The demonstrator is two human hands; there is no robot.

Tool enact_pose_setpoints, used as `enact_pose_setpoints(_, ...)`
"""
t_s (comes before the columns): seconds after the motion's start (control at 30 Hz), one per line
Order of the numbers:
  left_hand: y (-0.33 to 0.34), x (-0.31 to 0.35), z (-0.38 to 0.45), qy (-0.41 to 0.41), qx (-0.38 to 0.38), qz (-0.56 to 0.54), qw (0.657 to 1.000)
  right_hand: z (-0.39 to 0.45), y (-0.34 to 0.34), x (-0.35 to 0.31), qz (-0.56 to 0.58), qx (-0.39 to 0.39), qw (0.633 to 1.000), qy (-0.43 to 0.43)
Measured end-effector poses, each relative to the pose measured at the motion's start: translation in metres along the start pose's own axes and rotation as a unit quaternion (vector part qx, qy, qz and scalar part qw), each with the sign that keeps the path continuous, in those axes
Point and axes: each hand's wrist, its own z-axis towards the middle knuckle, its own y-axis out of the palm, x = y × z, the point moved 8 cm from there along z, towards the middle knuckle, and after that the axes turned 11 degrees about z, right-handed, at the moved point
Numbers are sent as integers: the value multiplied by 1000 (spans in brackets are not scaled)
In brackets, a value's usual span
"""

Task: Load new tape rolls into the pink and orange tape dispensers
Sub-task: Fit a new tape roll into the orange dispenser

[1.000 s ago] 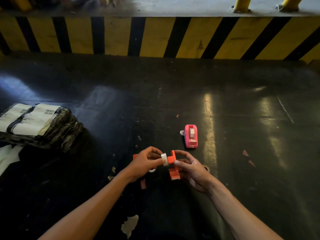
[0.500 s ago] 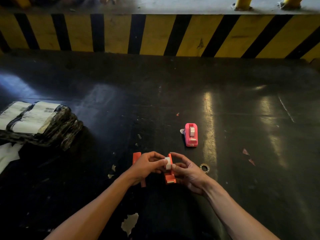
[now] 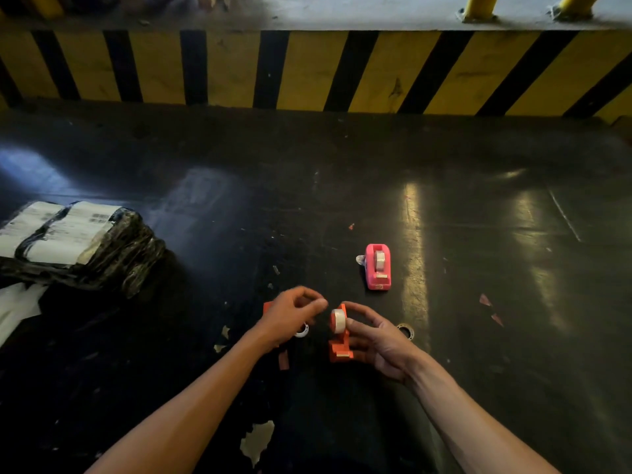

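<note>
The orange tape dispenser (image 3: 338, 347) stands on the dark floor with a clear tape roll (image 3: 338, 320) sitting in its top. My right hand (image 3: 379, 340) grips the dispenser from the right side, thumb against the roll. My left hand (image 3: 290, 316) hovers just left of the roll, fingertips pinched together and a small gap away from it. The pink tape dispenser (image 3: 378, 266) rests farther back on the floor with a tape roll seated in it.
An empty tape core ring (image 3: 406, 331) lies right of my right hand, a white ring (image 3: 302, 331) under my left hand. Orange scraps (image 3: 283, 359) sit near my left wrist. A black-wrapped bundle (image 3: 78, 244) lies at left. A yellow-and-black striped curb (image 3: 307, 70) runs behind.
The orange dispenser came down from between both hands to the floor with the roll seated in it. My left hand let go of the roll and drew slightly left.
</note>
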Motion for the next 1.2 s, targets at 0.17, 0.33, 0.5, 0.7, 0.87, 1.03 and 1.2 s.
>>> enact_pose_setpoints(0.17,-34,-68,18,-167,82,185,965,2,-10,-1,32,17,999,8)
enact_pose_setpoints(0.33,-24,-94,15,-203,51,195,958,2,-10,-3,35,31,999,13)
enact_pose_setpoints(0.5,-26,-87,7,-188,87,72,976,0,-3,-3,37,21,999,12)
enact_pose_setpoints(0.7,-10,-44,-8,-149,14,-205,967,3,0,-2,76,17,997,-11)
enact_pose_setpoints(0.87,16,-10,-20,-107,-97,-279,949,0,10,-9,61,14,998,-28)
enact_pose_setpoints(1.03,22,-2,-18,-95,-115,-280,948,-2,8,-10,41,15,998,-35)
enact_pose_setpoints(1.2,23,-5,-18,-106,-113,-282,947,-4,8,-9,31,11,999,-29)
